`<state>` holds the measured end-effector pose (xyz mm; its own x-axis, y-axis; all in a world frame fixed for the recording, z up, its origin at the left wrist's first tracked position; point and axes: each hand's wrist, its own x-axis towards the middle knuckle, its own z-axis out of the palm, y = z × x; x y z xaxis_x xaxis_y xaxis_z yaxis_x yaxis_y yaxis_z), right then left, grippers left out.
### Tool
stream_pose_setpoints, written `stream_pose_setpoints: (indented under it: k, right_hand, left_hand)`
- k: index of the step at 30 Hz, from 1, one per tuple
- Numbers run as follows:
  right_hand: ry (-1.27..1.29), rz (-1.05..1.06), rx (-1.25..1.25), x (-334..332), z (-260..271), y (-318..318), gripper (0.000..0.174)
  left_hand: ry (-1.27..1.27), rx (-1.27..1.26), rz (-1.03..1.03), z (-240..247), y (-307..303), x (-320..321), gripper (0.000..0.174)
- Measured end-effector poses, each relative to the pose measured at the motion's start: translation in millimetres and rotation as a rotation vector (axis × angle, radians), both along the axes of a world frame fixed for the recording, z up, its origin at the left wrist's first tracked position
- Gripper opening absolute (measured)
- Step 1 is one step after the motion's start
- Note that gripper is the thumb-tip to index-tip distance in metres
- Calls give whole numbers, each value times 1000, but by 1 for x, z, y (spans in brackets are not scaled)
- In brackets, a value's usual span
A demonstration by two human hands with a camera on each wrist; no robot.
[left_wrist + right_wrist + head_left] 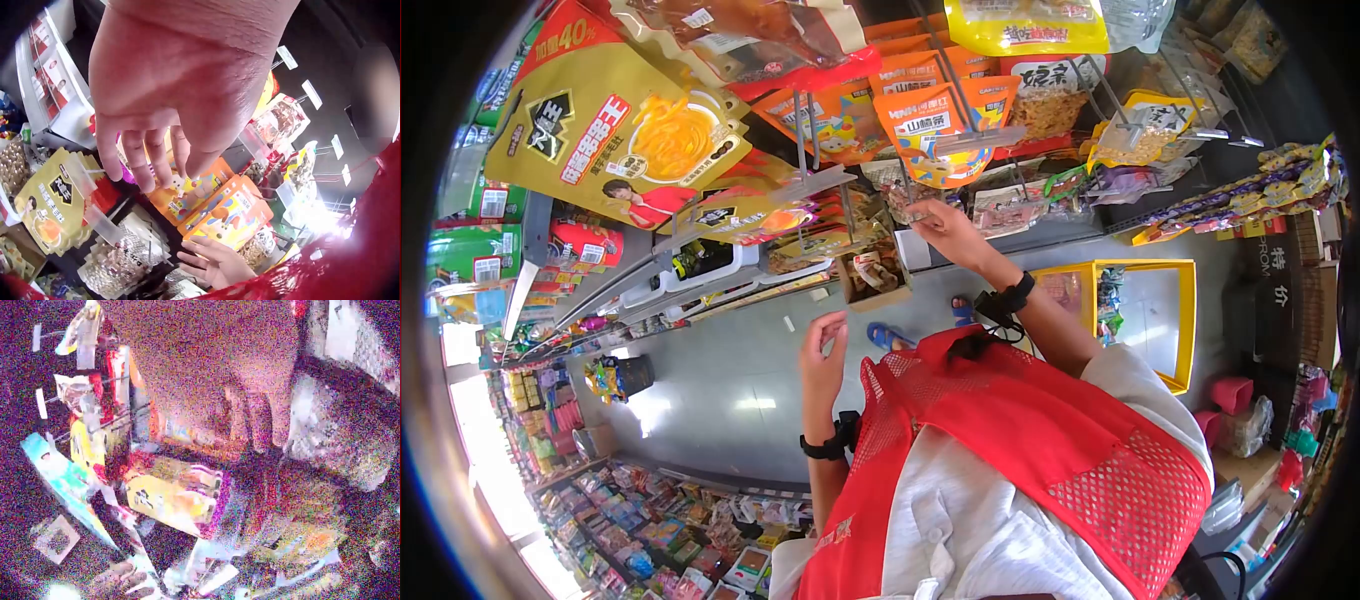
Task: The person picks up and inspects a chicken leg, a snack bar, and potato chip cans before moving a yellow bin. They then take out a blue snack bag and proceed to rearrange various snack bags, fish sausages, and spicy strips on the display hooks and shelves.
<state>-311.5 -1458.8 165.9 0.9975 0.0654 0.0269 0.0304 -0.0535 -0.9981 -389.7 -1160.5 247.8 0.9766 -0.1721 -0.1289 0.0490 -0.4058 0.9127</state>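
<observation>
My right hand [950, 232] reaches up to the lower row of hanging snack packets, its fingertips right at a silvery packet [892, 185]. Above it hang orange snack pouches [940, 125]. In the left wrist view the fingers of the right hand [219, 262] look spread, beside the orange pouches [234, 215]. Lower and to the left, in front of the body, my left hand [824, 360] hangs with loosely bent fingers and nothing in it. Heavy grain covers the right wrist view, where the right hand [212, 369] hides what lies behind its palm.
Large gold pouches [615, 120] hang at upper left, near the head. Metal hooks with clear tag holders [985, 140] stick out from the rack. An open cardboard box [875, 290] stands below it, and a yellow-framed stand [1185, 330] is at the right.
</observation>
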Motion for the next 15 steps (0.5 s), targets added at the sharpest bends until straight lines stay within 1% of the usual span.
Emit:
stream_pose_setpoints:
  k: [2,5,6,9,10,13,14,15]
  right_hand:
    - [52,46,174,5,-14,2,30]
    - [132,72,293,17,9,17,34]
    - [183,122,384,25,14,22,36]
    - [368,99,797,57,19,43,44]
    - [399,106,861,72,11,50,48]
    - [386,56,1252,108,-25,64,45]
    - [383,-38,1280,117,-34,69,42]
    - [353,-67,1268,124,-38,72,41]
  left_hand:
    - [0,-9,-34,4,-2,7,19]
    - [4,-16,-82,13,-2,21,20]
    - [-2,-25,-89,13,-1,25,20]
    - [-18,-31,-120,11,2,36,20]
    - [-22,-14,-136,14,3,39,21]
    - [-45,22,-184,13,13,44,21]
    - [-56,32,-197,11,19,44,20]
    - [-50,19,-187,9,25,44,20]
